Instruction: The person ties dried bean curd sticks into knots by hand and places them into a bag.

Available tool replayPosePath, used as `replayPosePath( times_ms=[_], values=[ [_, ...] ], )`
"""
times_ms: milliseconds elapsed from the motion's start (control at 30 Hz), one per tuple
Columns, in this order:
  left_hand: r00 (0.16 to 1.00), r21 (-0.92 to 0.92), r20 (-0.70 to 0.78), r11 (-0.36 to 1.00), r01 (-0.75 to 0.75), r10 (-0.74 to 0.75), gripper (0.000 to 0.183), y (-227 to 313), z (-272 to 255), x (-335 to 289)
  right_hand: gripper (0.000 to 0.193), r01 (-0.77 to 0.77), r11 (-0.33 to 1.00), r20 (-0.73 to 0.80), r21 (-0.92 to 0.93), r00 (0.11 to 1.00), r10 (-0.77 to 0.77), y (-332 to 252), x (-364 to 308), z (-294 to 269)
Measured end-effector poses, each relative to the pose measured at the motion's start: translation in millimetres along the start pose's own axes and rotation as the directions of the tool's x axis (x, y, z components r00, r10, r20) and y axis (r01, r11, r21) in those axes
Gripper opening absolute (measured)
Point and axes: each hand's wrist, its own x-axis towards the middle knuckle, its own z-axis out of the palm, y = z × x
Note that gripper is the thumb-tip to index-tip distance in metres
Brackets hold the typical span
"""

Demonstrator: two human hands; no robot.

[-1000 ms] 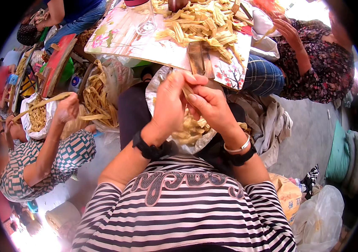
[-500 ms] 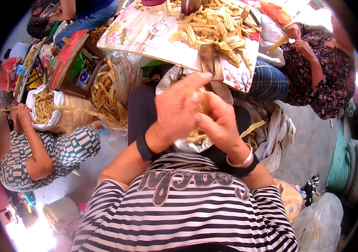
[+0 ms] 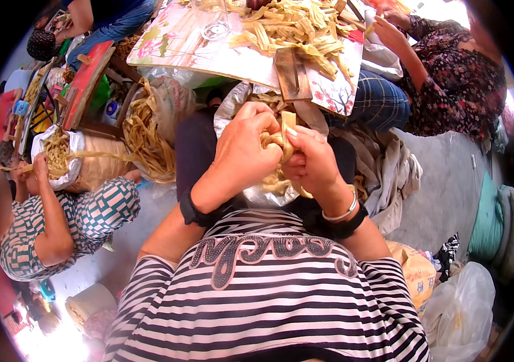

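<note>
Over my lap, my left hand (image 3: 244,152) is curled closed around one part of a pale yellow, soft flat strip (image 3: 288,123). My right hand (image 3: 312,158) pinches the same strip between thumb and fingers, close against the left. A folded end of it stands up between the two hands; the rest is partly hidden by my fingers. Below them, an opened whitish bag (image 3: 228,113) between my knees holds more yellow strips, some of them looking knotted.
Ahead, a patterned table (image 3: 184,48) bears a strip pile (image 3: 299,30), a clear glass (image 3: 215,27) and a slotted wooden block (image 3: 292,73). Co-workers sit left (image 3: 58,223) and right (image 3: 450,78). A red-topped stool (image 3: 90,81), sacks of strips (image 3: 148,130) and plastic bags (image 3: 462,311) surround me.
My left hand's fingers, stretched across the right hand before, are now curled in. The strip's folded end now shows upright between my hands. The co-worker at right has moved their hands toward the table.
</note>
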Motion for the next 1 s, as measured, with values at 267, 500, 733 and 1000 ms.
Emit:
replayPosePath(
  times_ms=[267, 500, 733, 1000],
  values=[
    [0.989, -0.008, 0.129, 0.997, -0.073, 0.074, 0.007, -5, 1, -9, 0.012, 0.020, 0.954, 0.070, -0.298, 0.998, 0.002, -2, -9, -22],
    [0.951, -0.152, 0.292, 0.977, 0.148, -0.099, 0.009, -1, 2, -12, 0.014, -0.037, 0.972, 0.114, -0.231, 0.991, 0.064, -6, -25, -31],
    [0.992, 0.052, 0.014, 0.991, -0.126, 0.125, 0.012, 8, 7, -5, 0.020, -0.116, 0.948, 0.420, 0.296, 0.907, -0.020, 6, -12, -53],
    [0.958, -0.053, 0.280, 0.998, -0.041, 0.054, 0.015, 6, -4, 3, 0.015, 0.136, 0.988, 0.156, 0.067, 0.977, -0.145, 3, -11, -39]
  ],
)
